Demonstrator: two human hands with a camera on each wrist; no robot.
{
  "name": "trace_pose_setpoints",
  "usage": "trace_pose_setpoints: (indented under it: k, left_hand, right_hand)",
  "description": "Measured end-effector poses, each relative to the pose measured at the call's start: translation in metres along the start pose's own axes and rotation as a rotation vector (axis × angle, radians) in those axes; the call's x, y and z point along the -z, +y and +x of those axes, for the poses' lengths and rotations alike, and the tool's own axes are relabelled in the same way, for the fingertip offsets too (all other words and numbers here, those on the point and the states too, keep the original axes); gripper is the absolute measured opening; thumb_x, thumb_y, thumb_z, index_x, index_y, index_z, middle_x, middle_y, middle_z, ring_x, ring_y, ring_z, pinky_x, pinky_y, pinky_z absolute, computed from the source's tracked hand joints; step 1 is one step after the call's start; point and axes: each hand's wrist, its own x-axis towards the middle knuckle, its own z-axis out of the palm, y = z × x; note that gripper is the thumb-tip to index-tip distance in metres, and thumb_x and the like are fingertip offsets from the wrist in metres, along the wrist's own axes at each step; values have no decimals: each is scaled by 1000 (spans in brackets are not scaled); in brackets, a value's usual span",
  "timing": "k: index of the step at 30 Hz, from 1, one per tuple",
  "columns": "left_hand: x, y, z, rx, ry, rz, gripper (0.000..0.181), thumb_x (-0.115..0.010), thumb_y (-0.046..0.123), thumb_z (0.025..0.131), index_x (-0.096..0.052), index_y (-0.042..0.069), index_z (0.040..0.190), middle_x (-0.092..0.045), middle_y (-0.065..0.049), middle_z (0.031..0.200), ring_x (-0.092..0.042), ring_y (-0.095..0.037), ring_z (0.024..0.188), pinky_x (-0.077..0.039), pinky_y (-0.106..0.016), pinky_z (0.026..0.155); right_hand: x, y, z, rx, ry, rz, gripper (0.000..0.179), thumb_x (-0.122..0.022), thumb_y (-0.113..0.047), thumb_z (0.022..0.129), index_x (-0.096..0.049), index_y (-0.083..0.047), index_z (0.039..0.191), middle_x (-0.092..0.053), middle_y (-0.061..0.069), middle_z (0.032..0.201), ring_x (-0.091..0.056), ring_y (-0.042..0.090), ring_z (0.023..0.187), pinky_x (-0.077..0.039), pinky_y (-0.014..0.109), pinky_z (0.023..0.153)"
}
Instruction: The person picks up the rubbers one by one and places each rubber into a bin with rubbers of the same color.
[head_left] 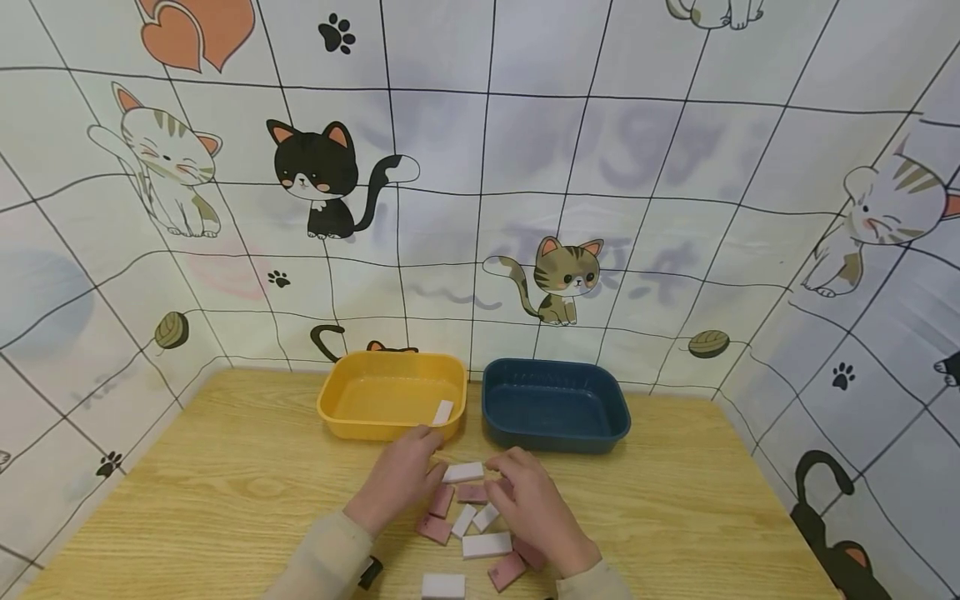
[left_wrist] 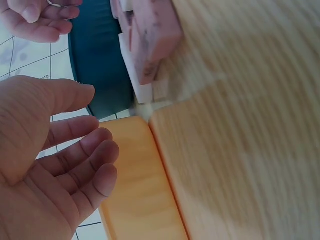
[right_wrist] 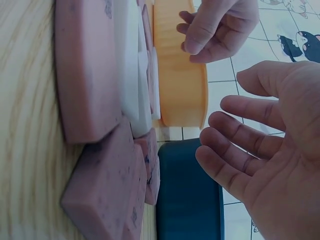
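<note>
Several white blocks [head_left: 486, 546] and pink speckled blocks [head_left: 433, 528] lie loosely grouped on the wooden table between my hands. My left hand [head_left: 401, 477] hovers near the front of the yellow bin [head_left: 352, 429], its fingers loosely bent and holding nothing. Over the right side of the group is my right hand [head_left: 536, 510], with relaxed, parted fingers and an empty palm in the right wrist view. One white block [head_left: 444, 412] leans in the right front corner of the yellow bin. Part of the group is hidden under the right hand.
A dark blue bin [head_left: 555, 440] stands right of the yellow one, close to the back wall [head_left: 450, 225]. Nearest the table's front is a lone white block [head_left: 443, 586]. A small black object [head_left: 371, 572] shows at the left sleeve. Cat-patterned walls enclose the wooden table [head_left: 225, 500].
</note>
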Motion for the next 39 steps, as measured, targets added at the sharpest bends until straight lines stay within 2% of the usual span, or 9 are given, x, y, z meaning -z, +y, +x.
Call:
trace_pose_setpoints:
  k: [4, 11, 19, 23, 26, 31, 39]
  left_hand:
    - [-1, -2, -1, 7, -52, -5, 18, -78, 15, 90, -72, 5, 104, -64, -5, 95, -59, -16, 81, -56, -36, 71]
    - [-6, -7, 1, 2, -149, -11, 17, -77, 17, 92, -72, 6, 104, -61, -2, 91, -50, -9, 73, -50, -28, 65]
    - [-8, -9, 4, -25, -180, -12, 9, -76, 14, 92, -71, 7, 95, -55, 2, 82, -47, -8, 67, -44, -24, 60]
    - [-9, -8, 6, -41, -184, -17, 8, -76, 14, 92, -71, 8, 92, -53, 4, 79, -46, -9, 66, -43, -24, 60]
    - [-9, -8, 8, -54, -186, -14, 7, -77, 12, 90, -71, 8, 91, -56, 2, 81, -48, -9, 68, -47, -25, 62]
    - [-9, -8, 10, -51, -214, -7, 9, -80, 10, 88, -73, 8, 94, -64, -1, 88, -57, -10, 74, -54, -29, 70]
    - [-10, -9, 14, -56, -240, -5, 9, -80, 8, 87, -75, 8, 95, -66, -1, 88, -56, -8, 74, -55, -28, 70]
  right_hand:
    - [-1, -1, -1, 18, -17, 2, 16, -67, -6, 95, -74, -4, 110, -66, 3, 104, -57, 12, 88, -54, 34, 77]
    - [-2, -4, -1, 27, -37, 29, 13, -68, -7, 97, -74, -1, 106, -64, 6, 100, -52, 9, 85, -51, 30, 73]
    - [-4, -6, 0, -2, -100, 49, 15, -66, -18, 102, -75, -6, 104, -61, -3, 97, -53, 8, 84, -51, 28, 73]
    - [-6, -7, -1, -8, -127, 59, 14, -65, -16, 102, -75, -8, 105, -62, -3, 99, -58, 13, 88, -53, 29, 76]
    - [-7, -7, -1, 7, -126, 71, 13, -65, -13, 101, -75, -6, 104, -62, -2, 99, -59, 16, 89, -54, 30, 77]
    - [-10, -7, -1, 34, -112, 70, 13, -65, -12, 100, -75, -4, 103, -62, -2, 97, -60, 15, 89, -55, 31, 79]
    - [-13, -8, 0, 51, -117, 48, 12, -66, -9, 97, -76, -5, 102, -63, -4, 95, -60, 11, 87, -54, 33, 81]
